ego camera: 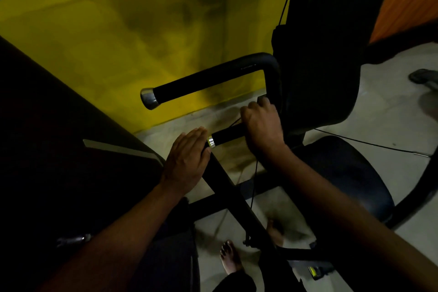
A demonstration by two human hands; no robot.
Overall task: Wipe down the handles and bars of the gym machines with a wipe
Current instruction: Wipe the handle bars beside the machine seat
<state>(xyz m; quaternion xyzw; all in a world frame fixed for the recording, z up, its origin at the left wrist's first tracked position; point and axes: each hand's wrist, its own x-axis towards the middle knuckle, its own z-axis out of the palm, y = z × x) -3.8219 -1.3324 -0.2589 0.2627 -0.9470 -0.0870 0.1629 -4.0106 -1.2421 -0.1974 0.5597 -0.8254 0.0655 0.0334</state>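
A yellow wall [118,31] fills the upper left, above a pale floor [391,114]. The dark gym machine carries two black pads, a back pad [331,31] and below it a seat pad [343,173]. One slanted frame bar [234,194] runs down between the person's forearms.

Two black handles stick out to the left from the machine, one above the other. The upper handle [208,80] is untouched; it bends down at its right end. The lower handle [227,136] is shorter in view. Each ends in one chrome cap, two in all: the upper cap [148,98] and the lower cap [211,142].

Two bare hands are at the lower handle. The right hand [260,123] has its fingers curled round the handle near the machine; whether a wipe lies under them I cannot tell. The left hand [187,161] is flat, fingers straight and together, against the lower cap.

Two bare feet stand on the floor below, one foot [231,258] sharp, the other foot [275,232] blurred.
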